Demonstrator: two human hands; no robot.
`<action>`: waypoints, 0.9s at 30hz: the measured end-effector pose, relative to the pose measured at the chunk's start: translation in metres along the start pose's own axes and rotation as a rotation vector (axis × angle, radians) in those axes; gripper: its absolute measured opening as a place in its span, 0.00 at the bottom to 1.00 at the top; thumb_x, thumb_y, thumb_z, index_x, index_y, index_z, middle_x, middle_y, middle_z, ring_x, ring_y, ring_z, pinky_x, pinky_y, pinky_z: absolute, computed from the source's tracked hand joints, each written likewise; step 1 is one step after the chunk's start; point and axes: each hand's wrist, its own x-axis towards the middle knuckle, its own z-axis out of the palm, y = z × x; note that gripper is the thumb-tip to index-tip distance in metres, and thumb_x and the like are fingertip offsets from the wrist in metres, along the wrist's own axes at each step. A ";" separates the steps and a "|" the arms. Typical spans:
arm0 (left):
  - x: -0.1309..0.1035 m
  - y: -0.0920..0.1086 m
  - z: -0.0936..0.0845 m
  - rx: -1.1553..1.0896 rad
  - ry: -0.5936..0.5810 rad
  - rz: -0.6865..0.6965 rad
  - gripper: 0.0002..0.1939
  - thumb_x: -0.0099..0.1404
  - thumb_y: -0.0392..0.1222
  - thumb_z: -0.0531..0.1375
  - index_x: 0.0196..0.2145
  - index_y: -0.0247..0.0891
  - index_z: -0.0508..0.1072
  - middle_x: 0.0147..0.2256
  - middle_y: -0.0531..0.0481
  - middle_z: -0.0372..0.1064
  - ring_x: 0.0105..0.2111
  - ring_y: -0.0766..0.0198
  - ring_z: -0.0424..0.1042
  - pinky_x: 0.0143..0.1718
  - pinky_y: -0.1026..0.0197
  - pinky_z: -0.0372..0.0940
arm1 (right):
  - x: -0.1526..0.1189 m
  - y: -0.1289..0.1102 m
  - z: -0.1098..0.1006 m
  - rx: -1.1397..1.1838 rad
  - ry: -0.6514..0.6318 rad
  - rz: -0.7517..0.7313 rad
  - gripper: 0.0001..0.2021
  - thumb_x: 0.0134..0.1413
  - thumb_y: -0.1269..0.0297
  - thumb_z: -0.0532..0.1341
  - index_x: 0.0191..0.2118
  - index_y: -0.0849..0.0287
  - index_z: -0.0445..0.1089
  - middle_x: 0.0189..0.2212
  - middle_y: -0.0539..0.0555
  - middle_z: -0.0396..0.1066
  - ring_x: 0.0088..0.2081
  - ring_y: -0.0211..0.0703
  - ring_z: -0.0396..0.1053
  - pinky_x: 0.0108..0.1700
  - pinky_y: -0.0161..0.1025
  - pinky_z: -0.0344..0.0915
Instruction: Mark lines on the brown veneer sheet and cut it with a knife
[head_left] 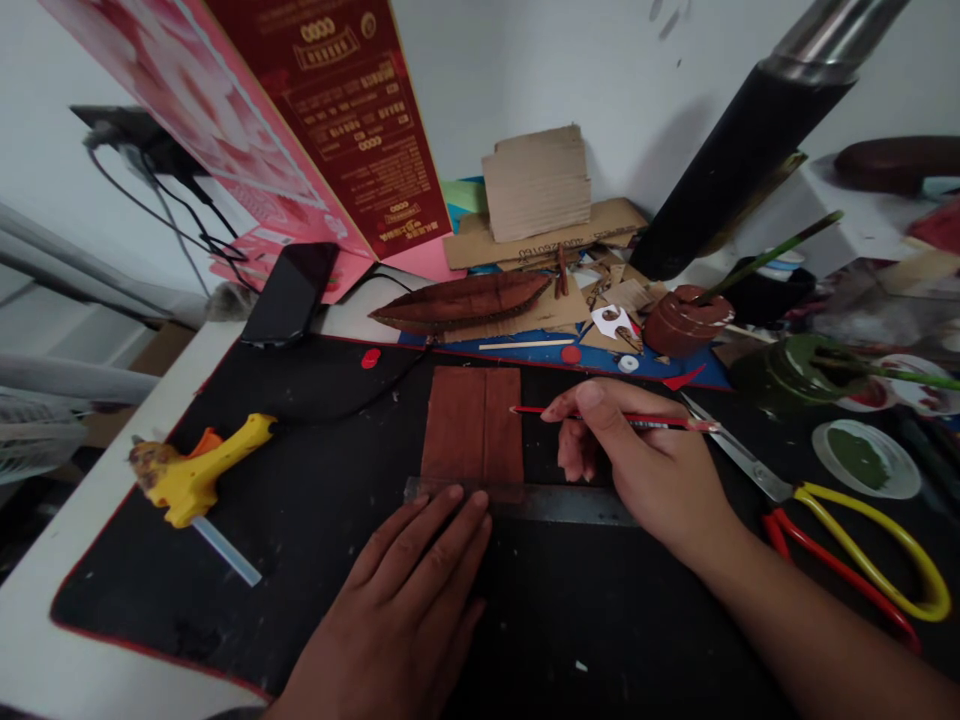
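One left hand and one right hand, two in all | one red pencil | one ruler | one brown rectangular panel | one brown boat-shaped piece | one yellow glue gun | one phone | one pair of scissors | one brown jar | one green jar | one black flask | one dark mat | one counter

From my remote seat, I see the sheet mid-mat on the worktop, the ruler across its near end, the glue gun left and the scissors right. Behind the sheet I find the boat-shaped piece, between the phone on its left and two jars on its right.
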 end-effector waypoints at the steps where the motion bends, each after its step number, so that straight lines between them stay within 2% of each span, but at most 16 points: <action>1: 0.000 0.000 0.000 0.000 -0.001 -0.005 0.24 0.78 0.41 0.60 0.68 0.37 0.72 0.67 0.48 0.73 0.71 0.56 0.65 0.73 0.54 0.58 | 0.000 0.000 0.000 0.003 0.002 0.002 0.23 0.71 0.42 0.65 0.35 0.57 0.81 0.21 0.50 0.75 0.21 0.39 0.71 0.22 0.35 0.67; 9: 0.004 -0.001 -0.003 0.048 -0.003 0.046 0.22 0.78 0.36 0.57 0.65 0.34 0.74 0.68 0.50 0.72 0.69 0.56 0.67 0.74 0.54 0.56 | 0.001 0.003 -0.001 -0.001 0.013 0.004 0.22 0.73 0.44 0.64 0.36 0.58 0.81 0.21 0.50 0.75 0.21 0.38 0.71 0.22 0.34 0.65; 14: 0.002 0.001 0.001 -0.001 0.024 0.007 0.21 0.80 0.42 0.58 0.65 0.35 0.75 0.68 0.50 0.72 0.71 0.57 0.64 0.77 0.55 0.50 | 0.000 0.001 -0.001 0.004 0.006 -0.007 0.21 0.73 0.45 0.64 0.37 0.58 0.81 0.21 0.50 0.75 0.21 0.38 0.71 0.22 0.34 0.66; 17: 0.002 0.003 0.002 0.003 0.002 0.000 0.20 0.81 0.43 0.57 0.65 0.35 0.75 0.68 0.50 0.71 0.71 0.57 0.64 0.77 0.54 0.48 | 0.000 0.000 -0.001 -0.001 -0.010 0.000 0.21 0.73 0.45 0.64 0.37 0.57 0.81 0.23 0.50 0.76 0.22 0.37 0.72 0.23 0.34 0.66; 27: 0.000 0.005 0.006 -0.032 0.017 -0.019 0.21 0.82 0.46 0.57 0.66 0.35 0.74 0.68 0.49 0.72 0.72 0.57 0.62 0.78 0.54 0.45 | -0.007 -0.007 0.005 0.053 -0.166 0.047 0.21 0.74 0.45 0.64 0.40 0.59 0.82 0.26 0.52 0.78 0.24 0.37 0.73 0.26 0.33 0.68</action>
